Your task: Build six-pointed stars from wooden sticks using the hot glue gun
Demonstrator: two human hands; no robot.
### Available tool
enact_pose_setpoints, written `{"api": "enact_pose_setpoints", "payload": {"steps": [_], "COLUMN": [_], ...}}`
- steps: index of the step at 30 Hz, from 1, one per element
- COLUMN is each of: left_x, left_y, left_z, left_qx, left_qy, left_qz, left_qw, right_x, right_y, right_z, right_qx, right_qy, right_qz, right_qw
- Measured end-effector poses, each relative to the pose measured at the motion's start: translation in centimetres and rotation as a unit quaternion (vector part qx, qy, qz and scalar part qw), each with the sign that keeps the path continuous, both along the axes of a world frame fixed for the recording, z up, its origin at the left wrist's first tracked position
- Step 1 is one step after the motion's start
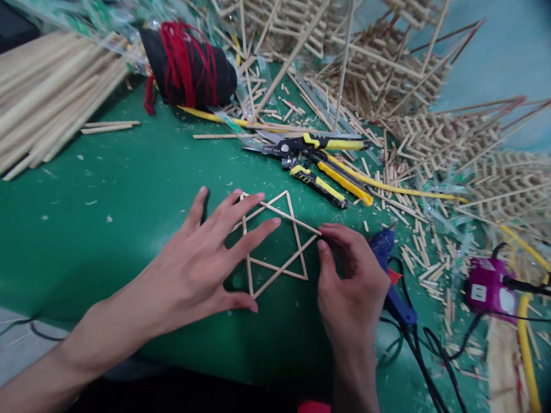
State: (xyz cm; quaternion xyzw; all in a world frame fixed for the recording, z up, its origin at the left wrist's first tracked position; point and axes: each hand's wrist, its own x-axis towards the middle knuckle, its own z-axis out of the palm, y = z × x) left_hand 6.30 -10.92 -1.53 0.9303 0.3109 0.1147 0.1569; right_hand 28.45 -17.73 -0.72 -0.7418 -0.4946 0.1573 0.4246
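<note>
A six-pointed star of thin wooden sticks (282, 269) lies on the green tabletop between my hands. My left hand (211, 246) is spread over its left side, fingers apart, fingertips on or just above the sticks. At the star's right tip, my right hand (352, 269) pinches the corner where two sticks meet, thumb and forefinger closed on it. Part of the star's left side is hidden under my left fingers. A blue glue gun (396, 301) lies just right of my right hand, partly covered by it.
Scissors with black and yellow handles (313, 153) and a yellow cutter (346, 183) lie beyond the star. A stick bundle (49, 90) and a dark cone wound with red string (190, 65) are at the left. Stick offcuts (418, 247), a purple box (489, 286) and stacked stick frames (449, 140) occupy the right.
</note>
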Motion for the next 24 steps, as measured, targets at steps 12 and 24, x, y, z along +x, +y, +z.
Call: {"api": "enact_pose_setpoints", "payload": {"steps": [12, 24], "left_x": [-0.3, -0.2], "left_y": [0.0, 0.0], "left_z": [0.0, -0.1], "left_qx": [0.010, 0.012], "left_qy": [0.000, 0.006], "left_qz": [-0.014, -0.010], "left_qw": [1.000, 1.000], "right_x": [0.2, 0.6], "right_y": [2.3, 2.5], "right_z": [1.2, 1.2], "right_qx": [-0.077, -0.045], "right_qy": [-0.056, -0.076], "right_qz": [0.026, 0.067], "right_qw": [0.995, 0.994]}}
